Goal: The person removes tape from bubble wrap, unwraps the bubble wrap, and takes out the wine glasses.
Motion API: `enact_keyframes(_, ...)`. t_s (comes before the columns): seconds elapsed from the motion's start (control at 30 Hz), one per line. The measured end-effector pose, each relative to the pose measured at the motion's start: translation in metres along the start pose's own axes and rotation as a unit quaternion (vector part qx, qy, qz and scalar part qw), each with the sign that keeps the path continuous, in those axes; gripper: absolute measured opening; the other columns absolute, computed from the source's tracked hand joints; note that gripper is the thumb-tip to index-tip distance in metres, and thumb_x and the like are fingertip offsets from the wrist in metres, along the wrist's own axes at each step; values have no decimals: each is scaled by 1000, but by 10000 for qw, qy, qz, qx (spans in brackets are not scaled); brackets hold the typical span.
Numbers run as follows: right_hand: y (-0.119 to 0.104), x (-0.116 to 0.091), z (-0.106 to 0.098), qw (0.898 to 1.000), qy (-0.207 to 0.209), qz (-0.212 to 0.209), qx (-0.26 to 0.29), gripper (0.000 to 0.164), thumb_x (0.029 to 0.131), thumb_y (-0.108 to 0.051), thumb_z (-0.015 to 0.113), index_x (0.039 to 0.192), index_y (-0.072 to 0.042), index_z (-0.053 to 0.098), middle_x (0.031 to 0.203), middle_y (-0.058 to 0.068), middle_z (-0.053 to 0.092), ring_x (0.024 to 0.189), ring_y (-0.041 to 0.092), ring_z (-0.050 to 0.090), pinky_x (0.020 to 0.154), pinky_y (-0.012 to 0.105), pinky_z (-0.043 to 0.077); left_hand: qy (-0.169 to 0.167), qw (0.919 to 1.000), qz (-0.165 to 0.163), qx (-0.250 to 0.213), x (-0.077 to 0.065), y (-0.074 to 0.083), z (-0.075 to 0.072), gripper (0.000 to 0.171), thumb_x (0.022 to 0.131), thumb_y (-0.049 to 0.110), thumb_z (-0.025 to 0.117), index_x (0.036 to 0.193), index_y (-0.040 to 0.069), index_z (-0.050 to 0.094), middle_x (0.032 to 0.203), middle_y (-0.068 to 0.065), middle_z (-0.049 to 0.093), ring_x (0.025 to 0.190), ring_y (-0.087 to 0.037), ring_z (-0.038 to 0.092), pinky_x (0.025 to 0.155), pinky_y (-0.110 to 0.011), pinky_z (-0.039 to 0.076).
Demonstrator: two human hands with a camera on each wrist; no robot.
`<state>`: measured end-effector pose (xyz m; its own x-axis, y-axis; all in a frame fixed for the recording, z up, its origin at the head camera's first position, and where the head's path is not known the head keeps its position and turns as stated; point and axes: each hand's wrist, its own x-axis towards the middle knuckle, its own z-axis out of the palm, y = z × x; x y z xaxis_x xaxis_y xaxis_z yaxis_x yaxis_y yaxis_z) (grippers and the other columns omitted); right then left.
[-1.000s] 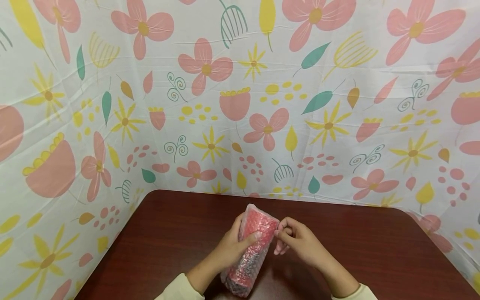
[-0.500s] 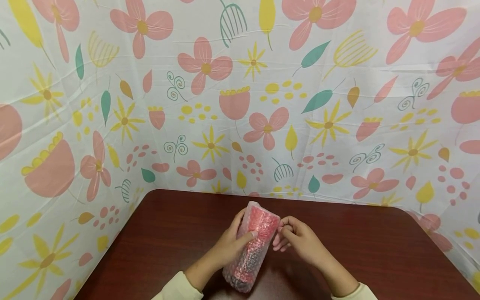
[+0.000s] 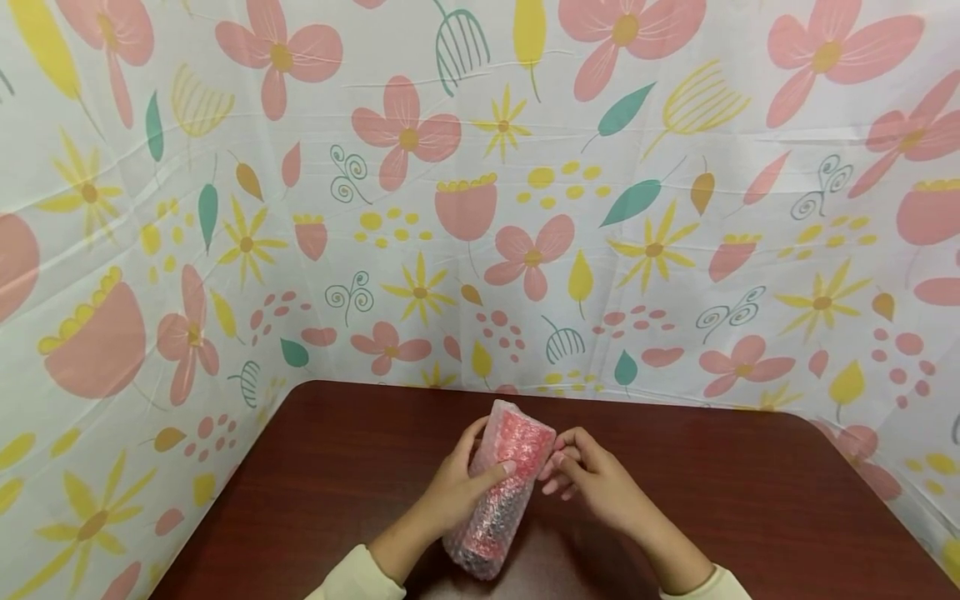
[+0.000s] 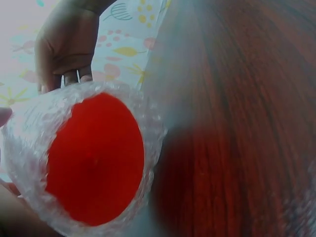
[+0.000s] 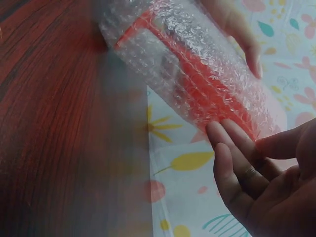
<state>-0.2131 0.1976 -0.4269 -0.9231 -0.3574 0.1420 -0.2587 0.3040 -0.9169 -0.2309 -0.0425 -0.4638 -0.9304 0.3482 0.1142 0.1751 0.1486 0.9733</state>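
Note:
A bubble-wrapped red cylinder [image 3: 501, 500] with a dark band stands tilted over the table; through the clear wrap its exact kind cannot be made out. My left hand [image 3: 453, 487] grips it from the left side, thumb across the front. In the left wrist view its round flat red end [image 4: 98, 160] shows inside the bubble wrap [image 4: 32, 133]. My right hand [image 3: 600, 479] is at the upper right edge, thumb and forefinger pinching the wrap there. In the right wrist view the other fingers [image 5: 237, 165] are bent against or close to the wrap.
The dark red-brown wooden table [image 3: 360, 450] lies beneath both hands. White cloth [image 3: 420, 217] printed with flowers and leaves hangs behind the table and along its left side.
The wrapped cylinder has risen slightly and its lower end has come up a little. My right hand stays at the upper right edge, its fingers shifting slightly along the wrap.

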Motion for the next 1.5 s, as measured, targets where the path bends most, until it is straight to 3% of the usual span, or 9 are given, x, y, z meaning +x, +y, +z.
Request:
enact_keyframes(0.13, 1, 1, 0, 9997, 89, 72, -204, 21, 108, -17, 47, 115, 3, 49, 97, 21, 73, 79, 23, 74, 66, 35, 59, 49, 10000, -53, 33, 1, -2, -1, 73, 94, 44, 68, 155, 33, 30, 134, -13, 55, 107, -22, 63, 86, -38, 55)
enact_keyframes(0.37, -3, 0, -1, 9983, 178, 532, -160, 24, 106, -22, 53, 115, 1, 54, 73, 14, 68, 61, 25, 69, 58, 42, 59, 115, 9999, -67, 91, 1, -3, 0, 74, 94, 43, 68, 155, 28, 30, 134, -13, 55, 106, -22, 63, 86, -37, 55)
enact_keyframes(0.67, -3, -1, -2, 9996, 42, 249, -144, 22, 107, -19, 50, 113, 2, 52, 81, 18, 67, 73, 32, 70, 65, 40, 60, 154, 9997, -173, 26, 0, -3, 2, 75, 93, 42, 70, 156, 25, 32, 138, -14, 55, 105, -23, 65, 84, -35, 55)
enact_keyframes(0.87, -3, 1, 0, 9989, 224, 362, -215, 25, 104, -20, 57, 109, 4, 53, 77, 16, 68, 71, 28, 71, 64, 37, 60, 81, 9998, -201, -2, 0, -1, 2, 76, 93, 44, 70, 156, 25, 31, 139, -13, 54, 107, -23, 64, 85, -35, 55)
enact_keyframes(1.13, 2, 3, -1, 9981, 274, 462, -301, 29, 105, -24, 56, 111, 4, 52, 76, 14, 67, 69, 28, 71, 64, 37, 60, 63, 9998, -206, 52, 0, -2, 3, 77, 92, 45, 70, 155, 23, 32, 139, -13, 55, 108, -23, 64, 86, -37, 56)
enact_keyframes(1.5, 4, 2, 1, 9989, 229, 335, -244, 19, 104, -11, 52, 108, 8, 51, 77, 16, 68, 70, 29, 72, 63, 37, 61, -25, 9999, -95, 87, -2, 1, 3, 75, 94, 45, 68, 156, 25, 31, 139, -13, 53, 110, -23, 61, 87, -37, 54)
